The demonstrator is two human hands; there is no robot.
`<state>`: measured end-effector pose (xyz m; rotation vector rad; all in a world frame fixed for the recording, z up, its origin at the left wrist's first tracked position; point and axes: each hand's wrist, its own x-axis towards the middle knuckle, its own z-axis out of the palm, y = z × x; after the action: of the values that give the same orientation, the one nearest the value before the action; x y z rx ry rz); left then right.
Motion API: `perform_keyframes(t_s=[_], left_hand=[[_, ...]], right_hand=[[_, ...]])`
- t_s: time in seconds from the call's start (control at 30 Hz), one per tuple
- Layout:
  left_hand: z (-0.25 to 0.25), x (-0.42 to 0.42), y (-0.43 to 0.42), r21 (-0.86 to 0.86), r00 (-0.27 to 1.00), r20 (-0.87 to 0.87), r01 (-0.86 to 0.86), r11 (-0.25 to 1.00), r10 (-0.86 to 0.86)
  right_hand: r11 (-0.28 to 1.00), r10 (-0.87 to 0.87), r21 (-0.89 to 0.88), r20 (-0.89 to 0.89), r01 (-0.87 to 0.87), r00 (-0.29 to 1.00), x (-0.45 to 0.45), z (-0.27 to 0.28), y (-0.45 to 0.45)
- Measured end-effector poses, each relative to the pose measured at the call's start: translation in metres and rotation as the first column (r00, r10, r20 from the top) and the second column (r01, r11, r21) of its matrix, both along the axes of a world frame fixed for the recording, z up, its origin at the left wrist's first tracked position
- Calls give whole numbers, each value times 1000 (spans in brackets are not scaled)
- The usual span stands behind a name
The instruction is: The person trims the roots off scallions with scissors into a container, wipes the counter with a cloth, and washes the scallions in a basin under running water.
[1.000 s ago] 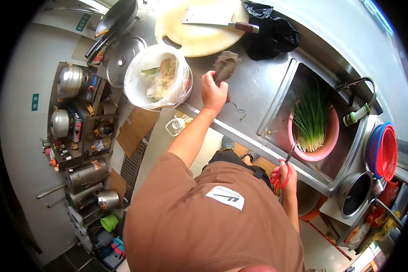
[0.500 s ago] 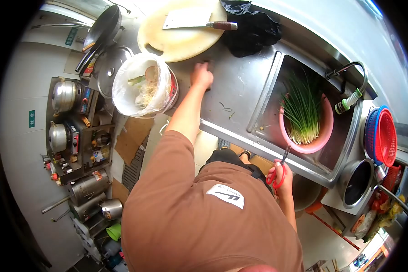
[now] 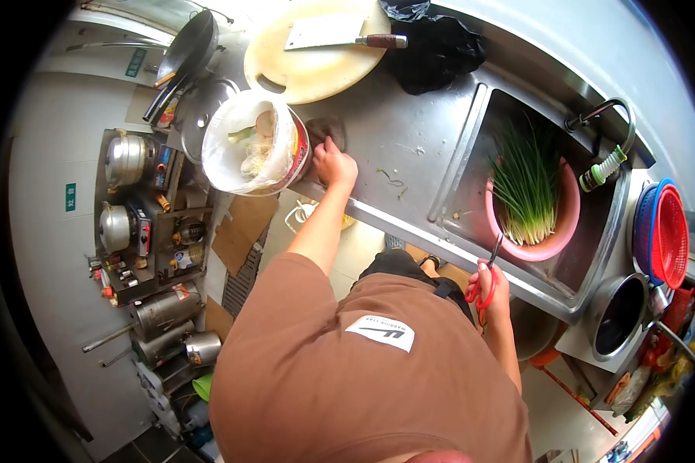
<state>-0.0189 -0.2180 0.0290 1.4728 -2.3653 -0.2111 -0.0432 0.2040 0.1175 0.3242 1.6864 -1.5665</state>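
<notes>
Reaching outward, the left hand (image 3: 334,165) touches a cloth (image 3: 328,133), grip unclear, while the right hand (image 3: 489,284) holds scissors (image 3: 484,294).

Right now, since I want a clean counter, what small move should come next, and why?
I'd probably sweep the cloth rightward with the left hand: its fingers are at the cloth, and small scraps lie on the counter to its right.

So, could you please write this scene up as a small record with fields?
left hand: touching a grey-brown cloth, beside the lined bucket
right hand: holding red-handled scissors
sink: pink basin with long green stalks
cutting board: cleaver on top
beside the board: black plastic bag
</notes>
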Motion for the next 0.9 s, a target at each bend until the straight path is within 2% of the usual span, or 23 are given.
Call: perform_keyframes(t_s=[0.03, 0.07, 0.13, 0.27, 0.33, 0.43, 0.5, 0.6, 0.63, 0.67, 0.73, 0.8, 0.83, 0.9], left_hand=[[-3, -8, 6, 53, 1000, 8, -16, 998, 16], [-11, -15, 14, 100, 992, -120, 43, 994, -31], [-28, -33, 49, 86, 937, -253, 269, 959, -240], [-13, -67, 131, 220, 744, -473, 619, 754, -472], [-4, -77, 142, 281, 688, -578, 672, 685, -438], [24, -78, 114, 212, 628, -696, 642, 737, -347], [27, -79, 68, 55, 671, -629, 542, 839, -393], [10, -92, -4, 43, 859, -447, 298, 954, -248], [2, -102, -24, 178, 929, -353, 181, 967, -109], [0, -111, -34, 264, 966, -256, 109, 958, -40], [-7, -130, -34, 265, 983, -183, 78, 961, -30], [-14, -148, -25, 328, 942, -103, 335, 883, -319], [-19, -152, -1, 218, 915, -168, 397, 892, -366], [-11, -151, 41, 276, 842, -245, 536, 797, -481]], right_hand=[[1000, 13, 9, 6, -13, 1000, 1, 1, 2], [999, 29, 16, 9, -29, 1000, 0, 2, 3], [999, 45, 12, -9, -45, 999, 1, -3, 5], [996, 82, 46, -6, -81, 997, 3, 6, -4], [994, 84, 78, -6, -83, 996, 2, 11, -5], [1000, 6, 25, -19, -6, 1000, 2, 11, -1], [998, -61, 6, -24, 61, 998, 3, 8, 9], [992, -124, 18, -13, 124, 992, 8, 7, 21], [993, -114, 29, -20, 115, 993, 10, 7, 25], [994, -104, 39, -29, 105, 994, 11, 6, 29], [989, -125, 72, -19, 126, 992, 16, 0, 34], [988, -126, 78, -50, 130, 991, 22, -2, 36], [986, -145, 79, -8, 145, 989, 21, 8, 33], [986, -154, 68, 4, 153, 988, 23, 8, 31]])
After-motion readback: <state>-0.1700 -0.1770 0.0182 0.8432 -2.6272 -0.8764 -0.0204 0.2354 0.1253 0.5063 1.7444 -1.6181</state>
